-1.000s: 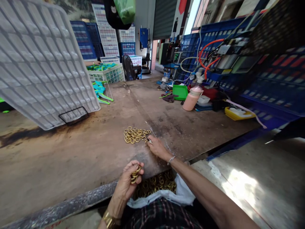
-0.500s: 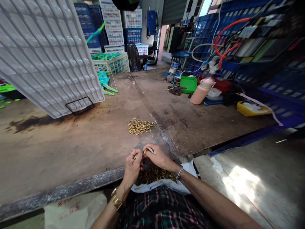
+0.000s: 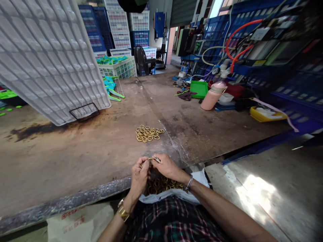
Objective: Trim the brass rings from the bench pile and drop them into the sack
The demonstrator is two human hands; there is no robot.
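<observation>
Over the table's front edge, my left hand (image 3: 138, 174) is closed, with a brass-coloured ring (image 3: 150, 159) between its fingertips and those of my right hand. More brass colour shows within the left fingers. My right hand (image 3: 169, 167) is closed around a small silvery metal piece (image 3: 157, 159); its kind is too small to make out. Just below both hands, a white bag (image 3: 174, 193) on the lap holds many brass rings (image 3: 165, 184). A small heap of similar rings (image 3: 148, 133) lies on the brown table (image 3: 106, 144) beyond the hands.
A stack of translucent plastic trays (image 3: 55, 64) leans at the left beside a black wire frame (image 3: 84, 112). To the right stand a pink bottle (image 3: 211, 97), a green tray (image 3: 199, 89) and a yellow tray (image 3: 267, 115). A crate (image 3: 126, 69) and a fan (image 3: 141, 60) are behind.
Both hands have shifted slightly, and the ring between the fingertips has turned and shows more plainly across them. The heap on the table looks the same.
</observation>
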